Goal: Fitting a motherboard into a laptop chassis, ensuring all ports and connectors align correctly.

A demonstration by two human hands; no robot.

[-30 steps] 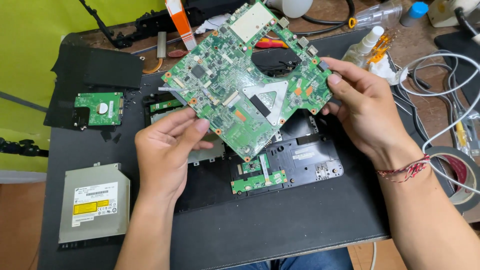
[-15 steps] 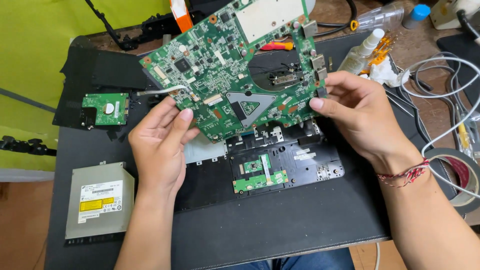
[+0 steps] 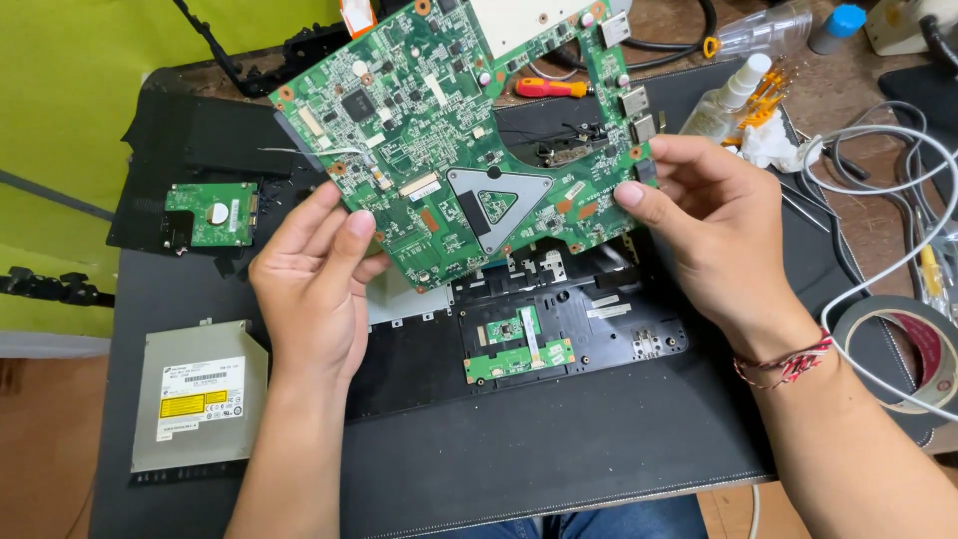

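Green board over a black bench

The motherboard (image 3: 469, 130) is green with a grey triangular plate; the mat (image 3: 559, 449) black, the optical drive (image 3: 198, 394) silver with a yellow-and-white label, the screwdriver (image 3: 551, 88) red.

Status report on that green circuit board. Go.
Both hands on the circuit board: left hand under its lower edge, right hand pinching the right edge. Board lifted clear above the open laptop base. Nothing in the way.
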